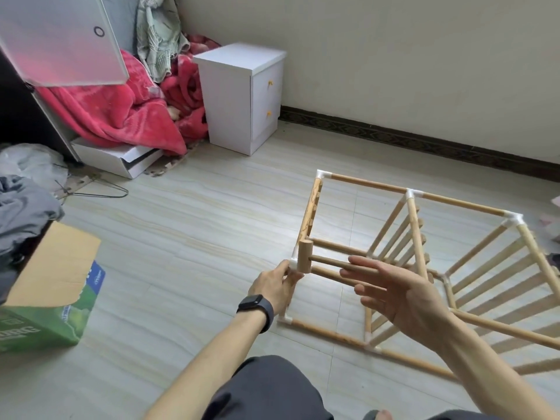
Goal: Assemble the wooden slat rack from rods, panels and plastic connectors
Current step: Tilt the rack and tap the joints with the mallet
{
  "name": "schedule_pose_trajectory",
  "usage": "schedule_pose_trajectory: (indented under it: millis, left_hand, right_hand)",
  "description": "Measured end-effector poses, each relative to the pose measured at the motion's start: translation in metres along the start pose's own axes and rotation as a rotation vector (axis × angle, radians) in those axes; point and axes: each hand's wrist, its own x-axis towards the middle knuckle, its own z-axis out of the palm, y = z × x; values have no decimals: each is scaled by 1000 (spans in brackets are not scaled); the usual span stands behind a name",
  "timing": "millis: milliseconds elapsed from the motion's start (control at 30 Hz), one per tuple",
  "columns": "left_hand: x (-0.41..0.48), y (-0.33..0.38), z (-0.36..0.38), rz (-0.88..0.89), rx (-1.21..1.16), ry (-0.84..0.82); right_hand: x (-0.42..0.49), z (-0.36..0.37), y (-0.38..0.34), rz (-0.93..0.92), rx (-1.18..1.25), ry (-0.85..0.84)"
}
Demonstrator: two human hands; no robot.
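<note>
- Risk: the small wooden mallet with a cylindrical head (304, 257) lies across the straight, spread fingers of the right hand (403, 295). No closed grip is evident, so the mallet may slip and drop.
- Risk: an off-centre strike may skew the white plastic corner connector (293, 263) or hit the left hand (272, 287), whose fingers pinch that corner.
- Position: the pale wooden slat rack (369, 184) lies on its side on the pale tiled floor (197, 222). The mallet head sits at its near upper corner, just beside the left fingertips.
</note>
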Motion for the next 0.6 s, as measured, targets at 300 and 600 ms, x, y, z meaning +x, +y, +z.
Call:
schedule_pose_trajectory:
  millis: [300,600]
  left_hand:
    - [1,-2,2,-10,18,36]
    - [1,-2,1,-18,37,14]
  right_hand:
    - [6,-1,15,-162,-342,93]
    - [7,-15,34,-233,-1307,238]
